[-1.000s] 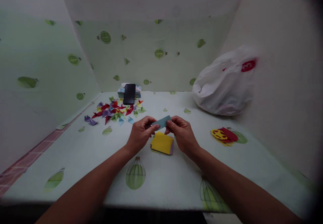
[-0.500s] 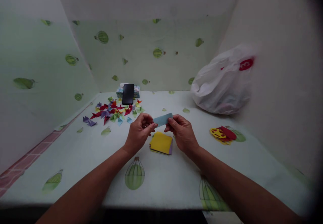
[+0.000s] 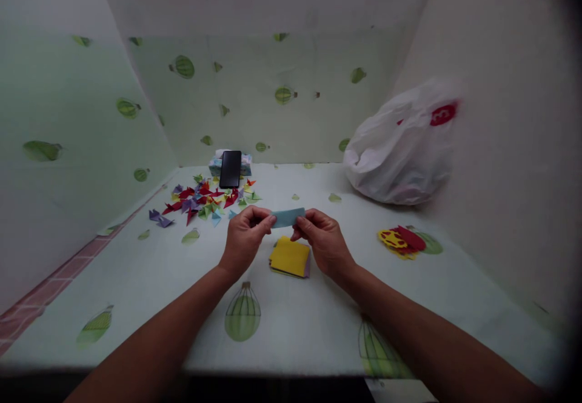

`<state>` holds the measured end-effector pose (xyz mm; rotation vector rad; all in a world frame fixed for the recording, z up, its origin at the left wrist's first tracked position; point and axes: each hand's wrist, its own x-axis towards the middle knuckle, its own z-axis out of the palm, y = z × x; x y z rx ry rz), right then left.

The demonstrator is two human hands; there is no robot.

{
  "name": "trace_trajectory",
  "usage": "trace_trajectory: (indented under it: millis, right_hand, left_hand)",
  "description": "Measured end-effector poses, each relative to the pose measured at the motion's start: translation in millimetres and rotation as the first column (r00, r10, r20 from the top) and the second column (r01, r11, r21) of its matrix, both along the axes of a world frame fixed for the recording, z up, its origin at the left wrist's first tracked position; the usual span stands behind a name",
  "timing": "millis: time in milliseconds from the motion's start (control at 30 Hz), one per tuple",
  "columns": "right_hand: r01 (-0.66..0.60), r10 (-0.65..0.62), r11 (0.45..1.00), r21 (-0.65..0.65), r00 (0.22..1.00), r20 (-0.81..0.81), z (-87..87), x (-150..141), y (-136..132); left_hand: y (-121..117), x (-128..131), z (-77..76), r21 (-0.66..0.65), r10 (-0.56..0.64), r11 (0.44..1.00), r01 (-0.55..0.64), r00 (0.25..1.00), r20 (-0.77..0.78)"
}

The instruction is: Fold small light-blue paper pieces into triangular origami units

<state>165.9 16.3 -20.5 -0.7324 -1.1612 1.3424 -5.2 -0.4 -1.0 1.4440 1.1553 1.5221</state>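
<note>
A light blue paper strip, apparently a folded sheet, is stretched between both hands above the table. My left hand pinches its left end between thumb and fingers. Its right end is gripped by my right hand in the same way. Just below the hands lies a small stack of square paper, yellow on top with a purple edge showing at the right. Beyond my left hand, a loose heap of folded paper pieces in red, purple, green, yellow and blue is spread over the table.
A black phone leans on a tissue box behind the heap. On the right stands a bulky white plastic bag against the wall. Yellow and red cut-out pieces lie in front of it on the balloon-patterned tablecloth.
Both hands have shifted slightly left with the blue paper strip. The strip is now closer to level, its right end having come down a little.
</note>
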Motion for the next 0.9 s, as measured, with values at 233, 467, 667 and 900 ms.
trace_trajectory:
  millis: [233, 467, 667, 900]
  right_hand:
    - [0.002, -0.005, 0.999, 0.037, 0.998, 0.064, 1.4, 1.8, 0.0]
    - [0.037, -0.037, 0.999, 0.038, 0.999, 0.018, 3.6, 1.4, 0.4]
    - [0.027, -0.028, 0.998, 0.061, 0.999, 0.018, 2.0, 1.7, 1.3]
    - [0.018, -0.018, 0.998, 0.059, 1.000, -0.003, 2.0, 1.4, 1.0]
  left_hand:
    - [1.7, -2.0, 1.6, 0.071, 0.061, 0.996, -0.055, 0.995, -0.084]
    - [0.4, -2.9, 0.7, 0.144, 0.095, 0.987, -0.069, 0.978, -0.184]
    - [2.8, -4.4, 0.5, 0.130, 0.096, 0.989, -0.076, 0.982, -0.162]
    - [2.9, -4.5, 0.2, 0.120, 0.088, 0.990, -0.071, 0.986, -0.144]
